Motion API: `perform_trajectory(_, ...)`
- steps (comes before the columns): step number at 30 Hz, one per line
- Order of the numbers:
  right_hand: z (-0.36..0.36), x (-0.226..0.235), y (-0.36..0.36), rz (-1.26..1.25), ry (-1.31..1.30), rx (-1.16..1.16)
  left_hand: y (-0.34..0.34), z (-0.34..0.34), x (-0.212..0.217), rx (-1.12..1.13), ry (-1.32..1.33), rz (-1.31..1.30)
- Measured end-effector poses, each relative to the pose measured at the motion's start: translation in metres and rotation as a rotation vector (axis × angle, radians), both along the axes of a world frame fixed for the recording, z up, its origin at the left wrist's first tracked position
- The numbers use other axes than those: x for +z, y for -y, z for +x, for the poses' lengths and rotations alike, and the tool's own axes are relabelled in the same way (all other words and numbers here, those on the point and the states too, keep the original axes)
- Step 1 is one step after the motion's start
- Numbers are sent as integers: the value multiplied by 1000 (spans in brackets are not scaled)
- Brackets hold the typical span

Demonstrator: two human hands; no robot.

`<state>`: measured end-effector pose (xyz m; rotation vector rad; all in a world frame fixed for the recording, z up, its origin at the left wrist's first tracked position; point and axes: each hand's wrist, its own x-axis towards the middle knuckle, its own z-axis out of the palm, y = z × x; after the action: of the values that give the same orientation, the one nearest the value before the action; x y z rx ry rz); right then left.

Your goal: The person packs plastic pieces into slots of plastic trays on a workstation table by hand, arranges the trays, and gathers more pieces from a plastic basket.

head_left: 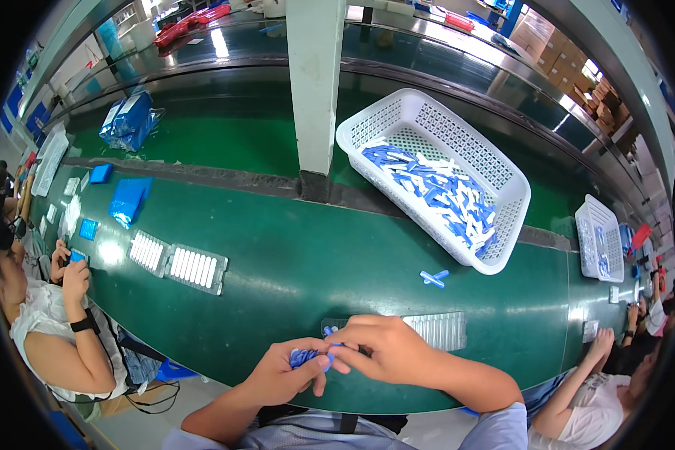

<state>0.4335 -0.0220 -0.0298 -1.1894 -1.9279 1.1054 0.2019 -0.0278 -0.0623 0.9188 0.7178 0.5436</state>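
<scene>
A bunch of small blue-and-white plastic sticks [305, 358] lies in the curled fingers of my left hand [281, 373]. My right hand [388, 349] meets it from the right, thumb and fingertips pinched on one blue stick at the left hand's fingertips. Partly hidden behind my right hand and wrist is a clear slotted plastic tray [446, 330], flat on the table; its visible right-hand slots look unfilled. Farther off, two loose blue-and-white sticks [433, 278] lie crossed on the green table [300, 255].
A white perforated basket [506, 251] of blue and white sticks stands at the right. Left lie two slotted trays [195, 268] filled with white pieces and some blue packets [130, 200]. A pale post [315, 90] rises ahead. Other people work at both sides.
</scene>
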Motion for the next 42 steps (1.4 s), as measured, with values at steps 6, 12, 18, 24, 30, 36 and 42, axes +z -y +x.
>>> perform_trajectory(6, 28, -1, -12, -171, -260, -226, -8, -2, 14, 15, -615, 652)
perform_trajectory(12, 28, 2, -13, -4, 86, -208, -13, 20, 6, 146, -888, 960)
perform_trajectory(18, 25, 25, -3, 230, 252, -213, -16, 25, -2, 144, -891, 964)
perform_trajectory(24, 14, -2, 29, 526, 548, -119, -20, 23, -1, 114, -870, 959)
perform_trajectory(30, 10, -6, 62, 194, 595, 57, -26, 22, 0, 127, -836, 918)
perform_trajectory(36, 19, 2, 54, 61, 301, -14, -31, 20, -5, 180, -734, 873)
perform_trajectory(42, 21, 6, 26, 217, 244, -121, -31, 18, -2, 223, -694, 734)
